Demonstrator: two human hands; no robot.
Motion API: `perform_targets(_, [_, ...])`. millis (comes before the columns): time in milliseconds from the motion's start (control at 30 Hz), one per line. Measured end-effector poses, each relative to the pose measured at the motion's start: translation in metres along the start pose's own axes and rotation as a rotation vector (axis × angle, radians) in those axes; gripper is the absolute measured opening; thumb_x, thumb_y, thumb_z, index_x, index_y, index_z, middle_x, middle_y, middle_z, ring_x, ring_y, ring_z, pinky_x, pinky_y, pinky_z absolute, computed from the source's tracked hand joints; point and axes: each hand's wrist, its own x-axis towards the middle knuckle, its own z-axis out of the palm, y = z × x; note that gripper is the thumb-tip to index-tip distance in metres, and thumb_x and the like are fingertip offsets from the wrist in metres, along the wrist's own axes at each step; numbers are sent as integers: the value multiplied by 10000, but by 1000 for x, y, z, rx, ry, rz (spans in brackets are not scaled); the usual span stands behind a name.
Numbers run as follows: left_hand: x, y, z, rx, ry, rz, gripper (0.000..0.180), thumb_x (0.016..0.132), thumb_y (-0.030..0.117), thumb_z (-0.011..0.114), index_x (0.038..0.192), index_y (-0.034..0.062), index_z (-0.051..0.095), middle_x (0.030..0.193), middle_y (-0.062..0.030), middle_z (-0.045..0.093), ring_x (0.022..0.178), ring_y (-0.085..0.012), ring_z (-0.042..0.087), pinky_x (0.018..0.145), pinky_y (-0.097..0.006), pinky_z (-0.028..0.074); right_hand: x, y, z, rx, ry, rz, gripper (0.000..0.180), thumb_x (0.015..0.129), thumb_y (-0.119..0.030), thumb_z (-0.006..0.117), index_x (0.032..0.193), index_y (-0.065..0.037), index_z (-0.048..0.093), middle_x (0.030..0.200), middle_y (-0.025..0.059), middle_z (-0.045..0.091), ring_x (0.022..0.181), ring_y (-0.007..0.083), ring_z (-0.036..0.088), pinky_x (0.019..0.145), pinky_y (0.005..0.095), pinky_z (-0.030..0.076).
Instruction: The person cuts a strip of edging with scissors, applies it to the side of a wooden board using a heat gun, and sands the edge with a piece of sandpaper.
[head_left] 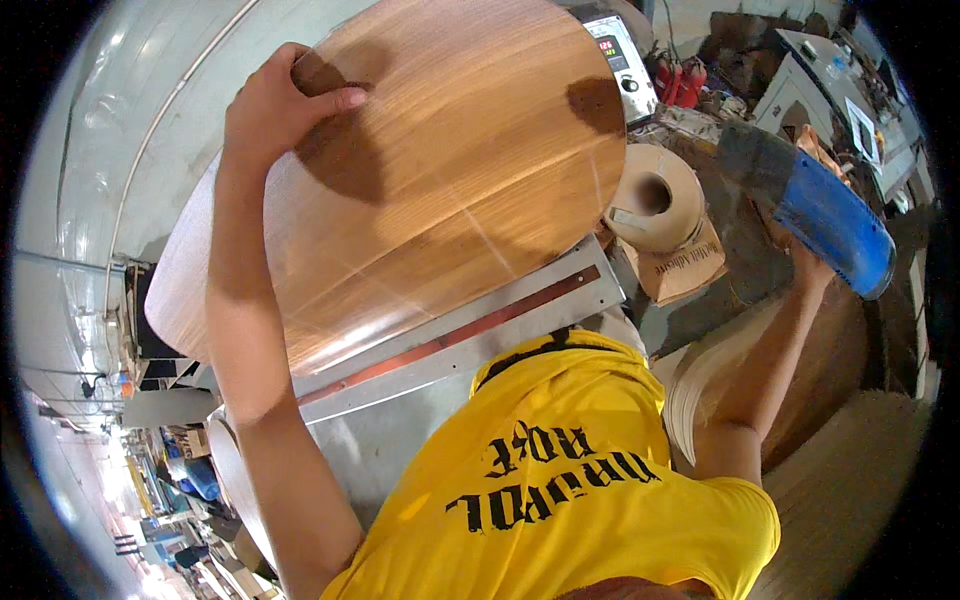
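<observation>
Head view: wood-grain panel (470,170), brown, smooth, rounded ends, satin sheen, bright glare patch at the near edge. A few pale lines cross the face; dark shadow under the hand, dark round patch at the right end, can't tell if shadow or mark. Panel sits over the metal bed (607,291), just past its far long edge; can't tell how it's supported. Its top is cut off by the picture border.

Long axis runs lower left to upper right, roughly parallel to the reddish strip (500,315) let into the bed.

Left hand (268,108) is on the panel's far left edge. Thumb out flat on the face, pointing right, clear of the other fingers; those wrap the edge, tips hidden. Edge is pinched between.

Right hand (808,262) is out past the bed's right corner, at a blue piece (835,220) with a dark grey end. Piece slants upper left to lower right. It covers the fingers, so can't tell spread or closed.

Between panel and blue piece: tan roll (685,222) on a brown package (685,272).
</observation>
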Motion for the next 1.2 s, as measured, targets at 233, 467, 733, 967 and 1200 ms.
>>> perform_targets(233, [17, -20, 11, -97, -69, 45, 833, 677, 691, 942, 1166, 48, 738, 1069, -149, 803, 1006, -319, 777, 896, -440, 592, -5, -47, -9, 212, 158, -144, 629, 838, -216, 950, 1374, -34, 677, 1300, 143, 746, 1201, 312, 700, 1042, 445, 556])
perform_targets(467, [47, -38, 35, -148, -42, 182, 904, 710, 617, 968, 1246, -57, 694, 1106, -209, 790, 998, -302, 778, 922, -423, 604, 15, -102, -35, 384, 0, -104, 335, 919, -182, 830, 1216, -60, 734, 1185, 128, 763, 1077, 299, 735, 998, 437, 577])
perform_targets(733, [51, -43, 36, -202, -81, 171, 911, 707, 615, 969, 1254, -59, 692, 1101, -204, 788, 993, -281, 775, 923, -419, 603, 30, -231, -63, -137, 107, -578, 219, 846, -172, 804, 1050, -104, 764, 1070, 88, 770, 1041, 306, 738, 969, 455, 549])
perform_targets(967, [50, -38, 37, -228, -83, 171, 850, 722, 599, 968, 1213, -41, 701, 1076, -189, 786, 969, -264, 766, 912, -413, 600, 34, -234, -60, -196, 139, -556, 257, 852, -197, 779, 1101, -131, 778, 1127, 63, 772, 1144, 303, 710, 1074, 487, 482])
perform_targets(1200, [47, -37, 33, -212, -74, 175, 860, 719, 595, 970, 1222, -45, 691, 1062, -194, 786, 955, -266, 769, 899, -401, 601, 65, -250, -46, -317, 184, -574, 268, 840, -226, 770, 1101, -167, 788, 1167, 22, 764, 1166, 280, 687, 1080, 462, 450])
